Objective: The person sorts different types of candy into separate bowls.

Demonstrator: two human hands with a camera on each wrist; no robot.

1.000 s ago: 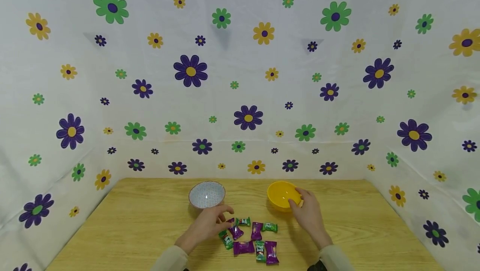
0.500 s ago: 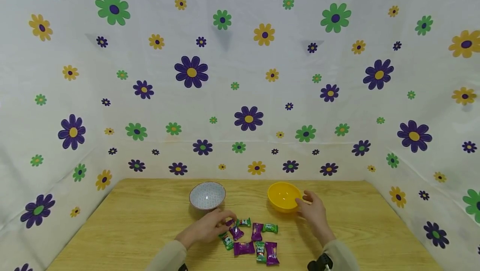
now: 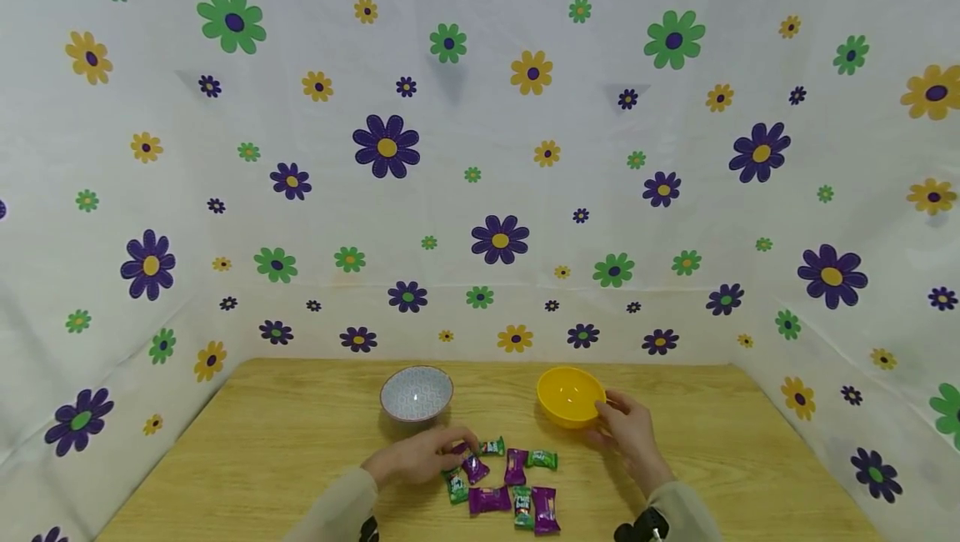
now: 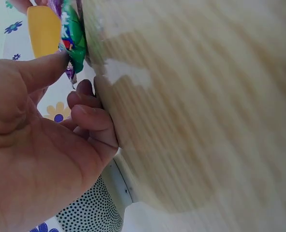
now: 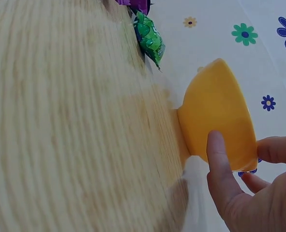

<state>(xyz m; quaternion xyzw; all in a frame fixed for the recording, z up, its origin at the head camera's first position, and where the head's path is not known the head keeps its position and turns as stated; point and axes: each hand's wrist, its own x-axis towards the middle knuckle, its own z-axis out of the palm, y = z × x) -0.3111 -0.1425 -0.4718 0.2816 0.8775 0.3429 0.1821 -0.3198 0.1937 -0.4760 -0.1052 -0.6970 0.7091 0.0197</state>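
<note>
In the head view my left hand [image 3: 426,454] reaches over a purple-wrapped candy [image 3: 477,469] at the left of the candy group. Thumb and fingers lie about it; whether they pinch it is hard to see. The left wrist view has the thumb beside a green-wrapped candy [image 4: 74,38], the lower fingers curled against the table. My right hand [image 3: 634,435] holds the right side of an upright yellow bowl [image 3: 568,409]. In the right wrist view, one digit lies on the bowl's outer wall and another at its rim.
A grey patterned bowl [image 3: 416,396] stands left of the yellow one. Several candies lie close together in front, among them a purple-wrapped candy [image 3: 546,510] and a green-wrapped candy [image 3: 542,459]. A flower-printed sheet [image 3: 480,192] encloses the wooden table [image 3: 285,442] at the back and sides.
My left hand has moved down and right onto the purple-wrapped candy. The right hand's fingers have shifted from over the yellow bowl's inside to its right rim. The bowls stay put.
</note>
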